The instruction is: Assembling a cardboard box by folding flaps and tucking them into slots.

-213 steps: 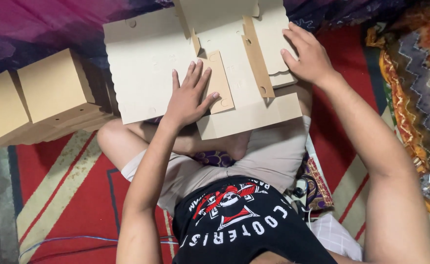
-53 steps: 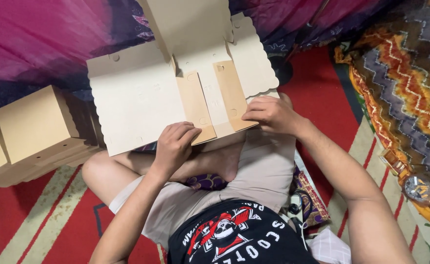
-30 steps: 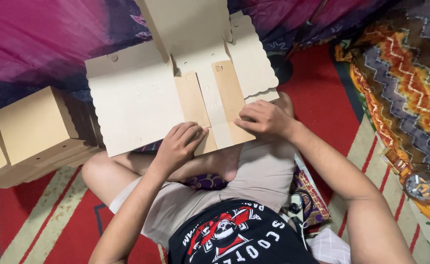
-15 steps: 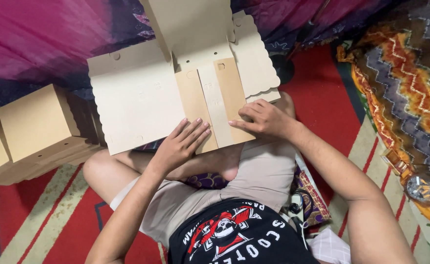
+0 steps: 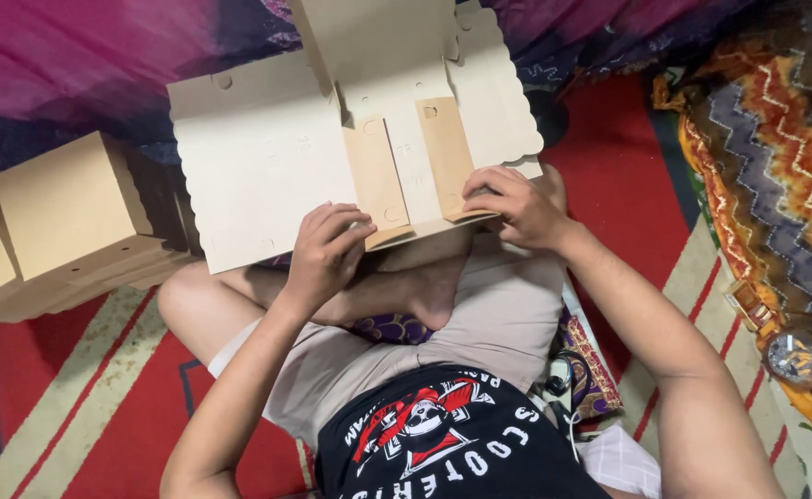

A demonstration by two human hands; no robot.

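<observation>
A person sat cross-legged on a red striped rug [image 5: 92,388], with a flat, unfolded cardboard box blank [image 5: 267,157] resting across the knees. The blank was pale tan, with scalloped edges on its side panels and two narrower flaps lying near its middle.

The left hand [image 5: 323,249] was at the blank's near edge, fingers curled over the lower corner of the left flap [image 5: 375,176]; the fingers were bent, pressing down on the card, though whether the thumb gripped beneath the edge could not be told. The right hand [image 5: 517,203] lay on the near end of the right flap [image 5: 445,148], fingers bent and loosely closed, fingertips pressing the card against the knee; a true grip could not be made out there either.

To the left, beside the blank, folded boxes [image 5: 64,212] of the same card stood on the rug. A purple cloth [image 5: 73,65] lay beyond them, and a zigzag-patterned cloth [image 5: 766,139] sat to the right. A cable [image 5: 563,388] lay by the right thigh.
</observation>
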